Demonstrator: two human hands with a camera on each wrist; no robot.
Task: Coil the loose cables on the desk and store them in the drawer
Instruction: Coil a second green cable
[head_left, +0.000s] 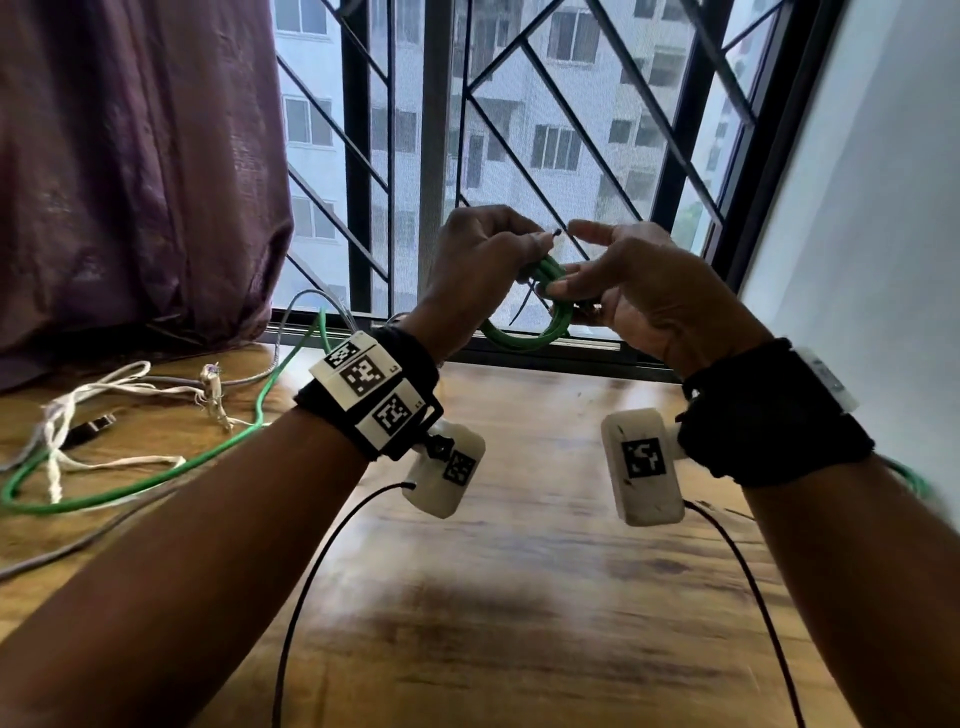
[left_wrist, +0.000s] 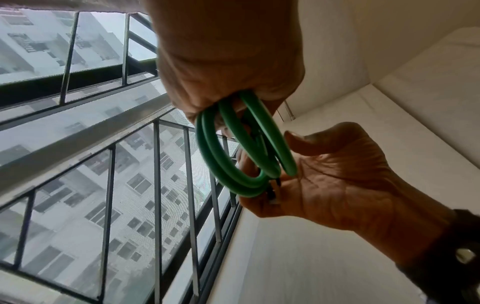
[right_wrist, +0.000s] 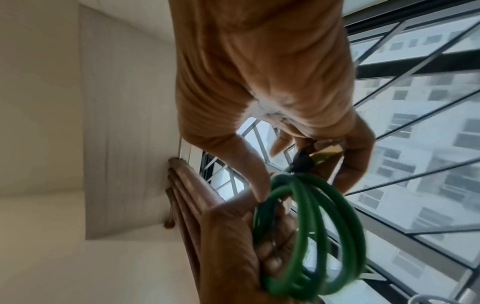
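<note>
the wooden desk (head_left: 519, 519) still carries loose cables at its left edge: a long green cable (head_left: 156, 480), a grey cable (head_left: 78, 545) and a white cord (head_left: 104, 387). no drawer is in view. above the far edge, the left hand (head_left: 480, 265) has its fingers curled around the green coil (head_left: 524, 338). the right hand (head_left: 639, 296) pinches a thin black tie (head_left: 522, 306) at the coil's top, with the other fingers loosely spread. if the left grip loosens before the tie is closed, i think the stiff loops will spring open and fall among the loose cables.
</note>
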